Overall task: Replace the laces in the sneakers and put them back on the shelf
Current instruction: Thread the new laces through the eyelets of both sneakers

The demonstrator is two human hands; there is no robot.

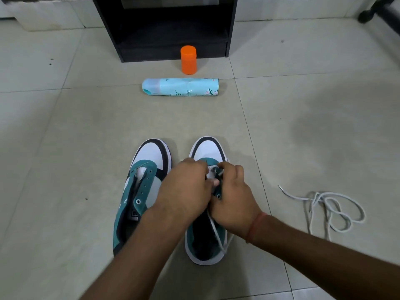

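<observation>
Teal, white and black sneakers stand side by side at lower centre of the frame on a pale tiled floor [65,131], toes pointing up-frame. The left sneaker [142,187] has bare eyelets. Over the right sneaker [207,152], the left hand [184,191] and right hand [232,200] meet, fingers curled and pinching a white lace [218,232] at the tongue; its ends trail over the shoe's opening. A second lace [333,208] lies loose at right. At upper centre, a blue spray can [180,87] lies on its side below an upright orange container [188,59] and a black shelf [164,29].
</observation>
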